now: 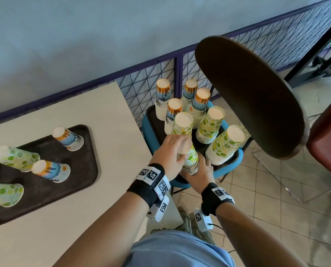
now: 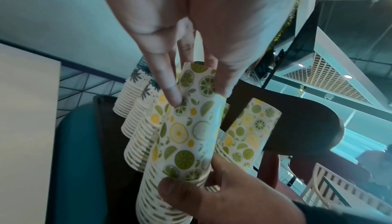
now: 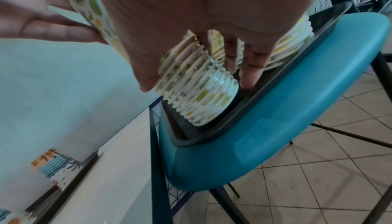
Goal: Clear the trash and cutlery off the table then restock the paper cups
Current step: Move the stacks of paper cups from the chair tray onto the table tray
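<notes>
A stack of lemon-print paper cups (image 1: 192,159) stands upside down and tilted at the near edge of the dark tray (image 1: 151,116) on the blue chair (image 1: 149,135). My left hand (image 1: 181,154) pinches the top cup (image 2: 191,127) near its base between fingers (image 2: 171,91) and thumb. My right hand (image 1: 199,167) curls round the stack's lower rims (image 3: 197,90), its thumb (image 2: 176,192) on the near side. Several more stacks, lemon-print (image 1: 210,126) and beach-print (image 1: 162,97), stand behind on the same tray. Whether the top cup has come free of the stack is not visible.
On the pale table (image 1: 112,132) at the left lies a dark tray (image 1: 83,170) with several single upturned cups, such as a beach-print cup (image 1: 68,138) and a lemon-print cup (image 1: 16,158). A dark chair back (image 1: 247,97) looms right of the stacks. A wire-grid fence (image 1: 137,89) runs behind.
</notes>
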A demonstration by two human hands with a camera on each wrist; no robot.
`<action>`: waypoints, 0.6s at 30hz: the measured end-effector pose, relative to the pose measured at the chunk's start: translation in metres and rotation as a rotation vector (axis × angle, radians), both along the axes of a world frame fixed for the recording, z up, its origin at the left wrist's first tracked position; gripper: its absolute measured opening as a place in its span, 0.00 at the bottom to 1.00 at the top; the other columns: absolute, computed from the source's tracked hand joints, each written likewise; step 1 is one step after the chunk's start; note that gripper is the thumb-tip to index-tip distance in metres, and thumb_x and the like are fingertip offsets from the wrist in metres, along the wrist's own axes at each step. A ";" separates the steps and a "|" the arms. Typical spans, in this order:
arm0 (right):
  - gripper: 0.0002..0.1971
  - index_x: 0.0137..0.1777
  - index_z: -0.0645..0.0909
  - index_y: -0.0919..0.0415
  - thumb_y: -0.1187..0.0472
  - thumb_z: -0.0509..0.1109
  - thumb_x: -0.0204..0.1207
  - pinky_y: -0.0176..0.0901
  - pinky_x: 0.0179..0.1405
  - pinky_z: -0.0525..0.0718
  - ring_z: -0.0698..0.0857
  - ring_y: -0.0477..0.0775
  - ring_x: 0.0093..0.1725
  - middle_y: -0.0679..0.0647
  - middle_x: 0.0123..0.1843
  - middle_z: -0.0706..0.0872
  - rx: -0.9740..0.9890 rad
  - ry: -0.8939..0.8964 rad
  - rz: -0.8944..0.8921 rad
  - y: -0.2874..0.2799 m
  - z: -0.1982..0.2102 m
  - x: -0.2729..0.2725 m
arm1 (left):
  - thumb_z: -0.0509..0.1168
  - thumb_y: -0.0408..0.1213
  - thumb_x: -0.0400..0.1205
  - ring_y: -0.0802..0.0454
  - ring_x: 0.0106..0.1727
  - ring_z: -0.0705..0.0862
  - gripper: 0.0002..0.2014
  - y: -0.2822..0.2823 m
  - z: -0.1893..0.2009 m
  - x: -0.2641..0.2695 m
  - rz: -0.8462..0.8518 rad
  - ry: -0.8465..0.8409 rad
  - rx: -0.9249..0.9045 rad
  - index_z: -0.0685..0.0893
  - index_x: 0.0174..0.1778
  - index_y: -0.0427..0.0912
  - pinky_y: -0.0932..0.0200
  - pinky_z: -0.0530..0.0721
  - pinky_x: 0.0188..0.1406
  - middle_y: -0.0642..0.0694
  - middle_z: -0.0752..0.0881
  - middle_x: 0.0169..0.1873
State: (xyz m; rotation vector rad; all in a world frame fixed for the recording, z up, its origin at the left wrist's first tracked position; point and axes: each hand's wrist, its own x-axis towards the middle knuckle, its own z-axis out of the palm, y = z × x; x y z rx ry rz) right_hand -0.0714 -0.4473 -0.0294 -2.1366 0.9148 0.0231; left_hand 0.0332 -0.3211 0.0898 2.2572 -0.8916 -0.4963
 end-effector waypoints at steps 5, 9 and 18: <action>0.53 0.83 0.63 0.45 0.37 0.84 0.60 0.55 0.76 0.72 0.74 0.61 0.76 0.52 0.73 0.79 0.122 -0.054 0.052 0.005 0.000 0.018 | 0.72 0.40 0.82 0.49 0.73 0.78 0.29 0.015 -0.009 0.013 0.042 0.073 -0.032 0.73 0.79 0.60 0.43 0.89 0.63 0.53 0.71 0.76; 0.47 0.79 0.68 0.45 0.48 0.88 0.60 0.53 0.74 0.77 0.76 0.59 0.73 0.48 0.65 0.79 0.198 -0.107 0.033 -0.004 0.005 0.019 | 0.75 0.40 0.80 0.50 0.74 0.78 0.32 0.013 -0.011 0.016 0.031 0.092 -0.081 0.73 0.80 0.60 0.43 0.88 0.65 0.51 0.73 0.75; 0.43 0.77 0.72 0.44 0.47 0.89 0.63 0.56 0.67 0.87 0.87 0.49 0.68 0.49 0.69 0.87 0.444 -0.377 0.014 -0.007 0.025 -0.001 | 0.84 0.53 0.69 0.64 0.72 0.76 0.50 0.017 -0.001 0.005 0.101 0.220 -0.186 0.65 0.85 0.63 0.59 0.78 0.72 0.62 0.77 0.75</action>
